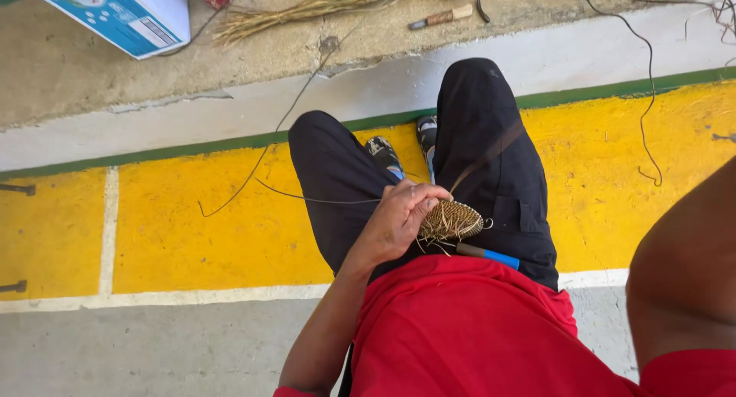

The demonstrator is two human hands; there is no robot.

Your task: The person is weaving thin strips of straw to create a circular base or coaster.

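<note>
Woven, light and springy, the small coiled basket point(451, 220) sits pinched at its nine-o'clock rim by the closed left hand point(400, 217), best held there; right hand out of view.

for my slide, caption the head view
Left hand holds a small woven disc on the lap, blue-handled tool beside it.

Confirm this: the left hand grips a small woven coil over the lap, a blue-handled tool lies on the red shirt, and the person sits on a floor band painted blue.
Not quite. The head view shows the floor band is yellow, not blue. The rest holds: the left hand grips the small woven coil over the lap, and the blue-handled tool lies at the red shirt.
</note>
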